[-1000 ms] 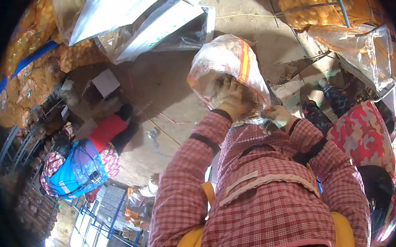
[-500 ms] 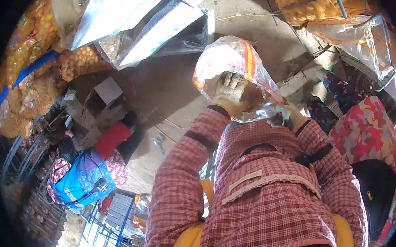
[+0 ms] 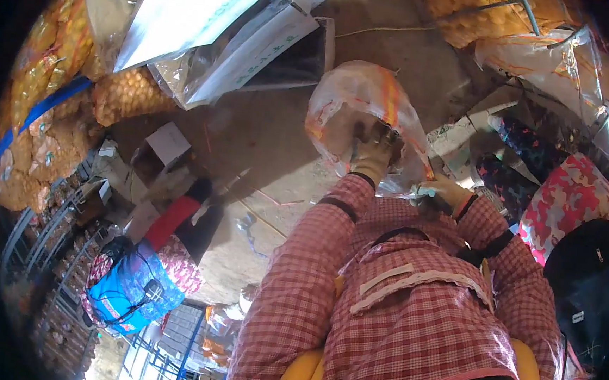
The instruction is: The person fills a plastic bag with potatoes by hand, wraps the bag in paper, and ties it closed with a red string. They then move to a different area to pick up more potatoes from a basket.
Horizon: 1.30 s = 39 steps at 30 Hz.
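Plastic bag is hanging before your chest, above the concrete floor. Your left hand is clenching its film, apparently to spread the mouth, and your right hand is pinching the lower edge, steadying it. Netted sacks are crowding the dusty floor, and a co-worker is crouching nearby.

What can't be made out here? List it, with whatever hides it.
- Head view: contents of the plastic bag, veiled by its cloudy, glaring film.
- Left hand: fingers inside the bag, grip unclear.
- Right hand: at the bag's lower edge, blurred, grip unclear.
- Print on the white sacks, top edge: too small.
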### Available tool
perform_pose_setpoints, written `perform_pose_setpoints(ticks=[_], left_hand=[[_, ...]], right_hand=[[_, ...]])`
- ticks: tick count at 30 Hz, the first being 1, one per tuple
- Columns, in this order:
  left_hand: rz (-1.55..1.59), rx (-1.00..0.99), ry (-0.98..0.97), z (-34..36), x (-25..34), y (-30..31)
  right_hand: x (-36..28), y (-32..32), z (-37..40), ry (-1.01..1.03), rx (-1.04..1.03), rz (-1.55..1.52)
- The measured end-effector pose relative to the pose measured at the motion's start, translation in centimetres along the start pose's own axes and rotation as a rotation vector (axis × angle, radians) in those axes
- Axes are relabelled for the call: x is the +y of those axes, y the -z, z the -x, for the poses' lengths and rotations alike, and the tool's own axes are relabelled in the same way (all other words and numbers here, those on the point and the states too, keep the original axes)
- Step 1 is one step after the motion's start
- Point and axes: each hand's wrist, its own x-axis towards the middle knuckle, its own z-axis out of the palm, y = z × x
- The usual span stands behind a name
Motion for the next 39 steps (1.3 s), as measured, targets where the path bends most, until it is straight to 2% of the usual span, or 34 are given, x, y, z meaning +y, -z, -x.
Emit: perform_pose_setpoints(ticks=[2, 4, 6, 7, 8, 9, 10, 12, 14, 15, 16, 17, 18, 19, 20, 21, 24, 26, 28, 29, 30, 32, 33, 34, 36, 37, 39], left_hand=[[-0.034, -0.056, -0.008, 0.1, 0.1, 0.3], [0.039, -0.001, -0.003, 0.8, 0.3, 2.0], [0.116, 0.060, 0.013, 2.1, 0.1, 4.6], [0.273, 0.108, 0.002, 3.2, -0.1, 6.2], [0.428, 0.160, -0.009, 4.2, -0.5, 7.4], [0.537, 0.343, -0.059, 5.3, -1.1, 7.9], [0.539, 0.350, -0.050, 6.9, -1.1, 9.2], [1.066, 0.340, 0.177, 10.1, -1.4, 11.3], [1.154, 0.466, 0.453, 12.6, -2.6, 6.5], [1.393, 0.438, 0.645, 13.8, -3.2, 7.3], [1.629, 0.407, 0.843, 15.2, -3.6, 8.8], [1.662, 0.425, 1.017, 15.5, -4.0, 10.7], [1.658, 0.442, 1.034, 16.0, -4.8, 9.4], [1.754, 0.609, 1.028, 16.4, -5.7, 6.7], [1.848, 0.783, 1.013, 16.6, -6.3, 4.8], [1.850, 0.851, 1.022, 16.3, -6.5, 4.2], [1.926, 0.968, 1.085, 15.0, -7.4, 0.7], [1.947, 1.017, 1.108, 13.9, -7.1, -0.3], [2.007, 0.820, 1.026, 12.8, -6.0, 0.2], [1.573, 0.704, 0.980, 12.0, -4.9, 0.4], [1.574, 0.708, 0.985, 11.4, -4.2, 0.1], [1.282, 0.219, 1.108, 10.6, -3.3, -0.8], [1.370, 0.417, 1.091, 11.0, -3.4, -4.3], [1.369, 0.422, 1.085, 11.6, -3.2, -3.1], [1.500, 0.691, 1.158, 13.9, -2.5, -0.4], [1.500, 0.699, 1.152, 14.7, -2.2, 2.0], [1.324, 0.454, 1.309, 15.9, -1.0, 6.6]], right_hand=[[0.0, 0.1, -0.8, 0.030, 0.014, 0.084], [-0.3, 1.0, -0.8, 0.064, 0.035, 0.167], [-2.1, 1.9, -0.3, 0.254, 0.075, 0.655], [-6.4, -0.6, 2.2, 0.115, 0.216, 0.671], [-9.7, -0.9, 3.3, 0.123, 0.270, 0.597], [-12.6, -0.8, 3.3, 0.134, 0.323, 0.521], [-14.7, -0.3, 3.8, 0.259, 0.415, 0.503], [-17.7, -0.8, 3.3, 0.419, 0.352, 0.442], [-18.6, -5.6, 3.0, 0.310, 0.318, 0.532], [-15.7, -2.1, -2.0, 0.412, 0.297, 0.574], [-13.3, 0.3, -6.4, 0.631, 0.226, 0.736], [-14.1, -2.2, -5.4, 0.402, 0.239, 0.623], [-14.7, -4.9, -4.3, 0.177, 0.252, 0.509], [-14.4, -5.0, -4.8, 0.173, 0.237, 0.518], [-13.8, -4.9, -5.7, 0.075, 0.154, 0.491], [-13.5, -4.8, -6.1, -0.025, 0.074, 0.463], [-15.2, -6.9, -2.9, -0.052, -0.006, 0.437], [-14.7, -5.1, -3.7, -0.008, -0.082, 0.372], [-15.6, -5.8, -2.3, 0.020, -0.073, 0.363], [-16.1, -6.0, -1.9, -0.002, -0.075, 0.390], [-16.1, -6.0, -1.8, -0.006, -0.078, 0.394], [-16.2, -6.2, -1.6, -0.024, -0.069, 0.471], [-16.3, -6.5, -1.3, -0.017, -0.073, 0.477], [-16.4, -7.0, -0.6, 0.013, -0.052, 0.401], [-16.6, -6.8, 0.7, 0.039, -0.031, 0.326], [-17.1, -6.5, 1.1, 0.002, -0.045, 0.325], [-17.4, -5.6, 1.8, -0.026, -0.055, 0.328]])
